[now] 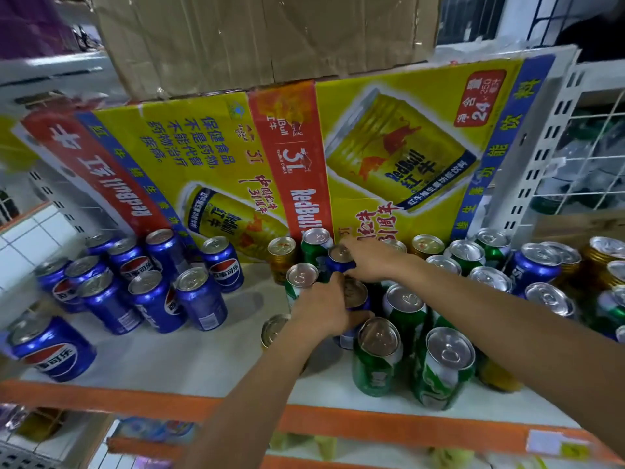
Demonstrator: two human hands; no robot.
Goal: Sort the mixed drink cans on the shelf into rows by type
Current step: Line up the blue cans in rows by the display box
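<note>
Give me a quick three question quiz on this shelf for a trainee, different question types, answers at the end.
1. True or false: the blue cans at the left of the shelf stand grouped with no other colour among them.
2. The left hand and right hand each grip a can. What colour is the right hand's can? A green, B blue, C gold.
3. Fill in: the carton behind the cans shows the brand ____.
Key: 1 true; 2 B; 3 RedBull.

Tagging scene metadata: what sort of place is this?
Likely a small shop or its stockroom: an orange-edged retail shelf with a price tag, loose drink cans, a Red Bull carton behind them.
</note>
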